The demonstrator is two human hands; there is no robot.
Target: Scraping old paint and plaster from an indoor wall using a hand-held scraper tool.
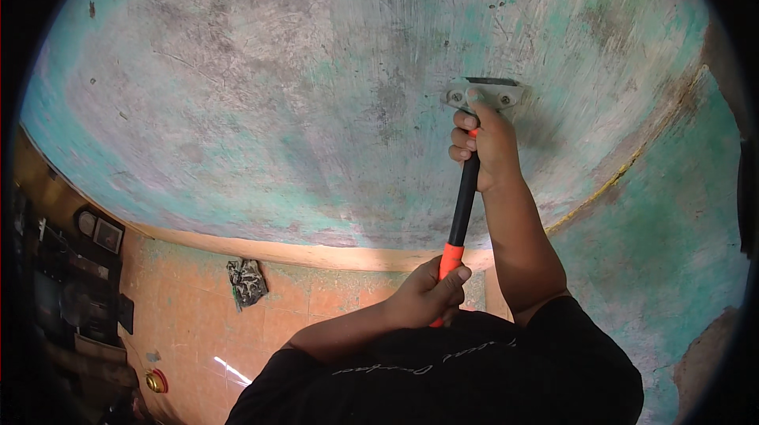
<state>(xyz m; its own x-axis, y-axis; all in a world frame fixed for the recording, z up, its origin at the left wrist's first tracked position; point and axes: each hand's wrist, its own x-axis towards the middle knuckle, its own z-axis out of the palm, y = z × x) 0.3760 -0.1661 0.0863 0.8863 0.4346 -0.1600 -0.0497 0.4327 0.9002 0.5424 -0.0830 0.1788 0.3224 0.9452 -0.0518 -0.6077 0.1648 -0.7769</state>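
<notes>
A pale, scratched wall [285, 109] with turquoise paint patches is filling most of the view, meeting a greener wall [656, 243] along a yellow-streaked corner [613, 181] at its right edge. Below its bottom edge, an orange tiled floor [300, 306] is showing, where a crumpled dark-and-white sheet or bag [247, 283] is lying near the skirting [316, 256].

A long-handled scraper [464, 200] is standing out in front of the wall, toward its right edge, its wide blade head lying against or close to the paint; contact is hard to tell. The right hand's [495, 144] fingers are closing around the shaft just below the head, one digit lying on it; the left hand's [431, 292] are gripping the orange lower sleeve.

The scraper is probably handling as stiff, sturdy and moderately light, slightly head-heavy; the sleeve and upper shaft are offering the surest holds, clear of the blade.
</notes>
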